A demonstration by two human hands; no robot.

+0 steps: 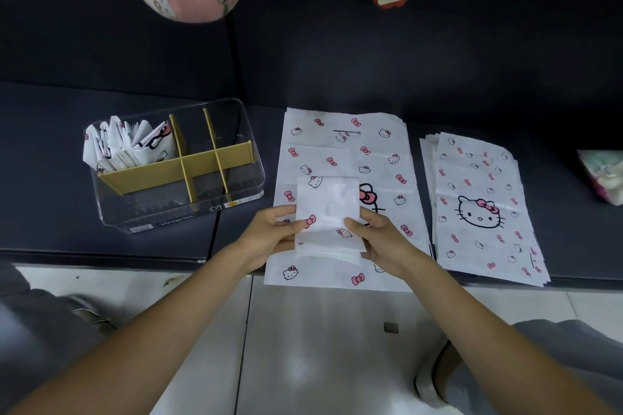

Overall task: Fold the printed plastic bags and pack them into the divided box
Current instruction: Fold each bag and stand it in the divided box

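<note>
We pinch a thin, glossy folded bag (326,212), a rectangle with its long axis pointing away from us, left hand (269,239) and right hand (381,239) at its sides, above a flat bag stack (381,158). The clear rigid box (175,202) holds folded bags in its far-left compartment.

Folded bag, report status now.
Left hand and right hand pinch folded bag over flat stack. Divided box unobstructed, one compartment filled.

1 box (175,209), 2 bag stacks (347,152), approx.
</note>
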